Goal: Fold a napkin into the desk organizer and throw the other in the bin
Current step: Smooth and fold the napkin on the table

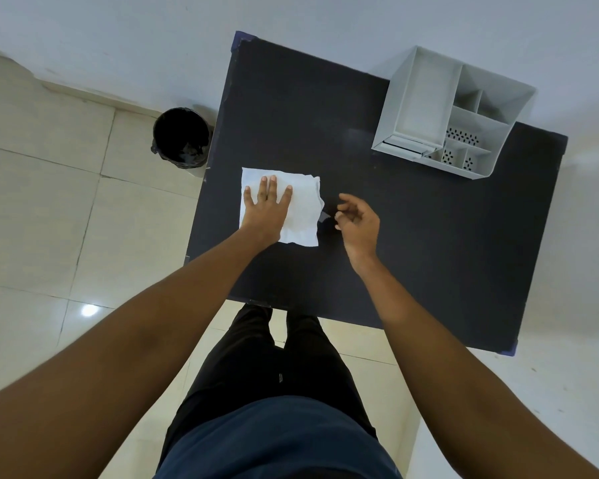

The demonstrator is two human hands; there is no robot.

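A left hand [265, 205] presses flat, fingers spread, on a white paper napkin [300, 212] on the black tabletop [429, 236]. The right hand [357, 219] hovers loosely curled, holding nothing. The grey plastic desk organizer [453, 112] shows bare compartments; the black-lined round bin [181, 138] stands on the floor.

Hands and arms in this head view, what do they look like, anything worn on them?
Both arms are bare up to the frame edge: no sleeves in view. The left hand and right hand wear no gloves, and no rings, watch or bands are visible on fingers or wrists.
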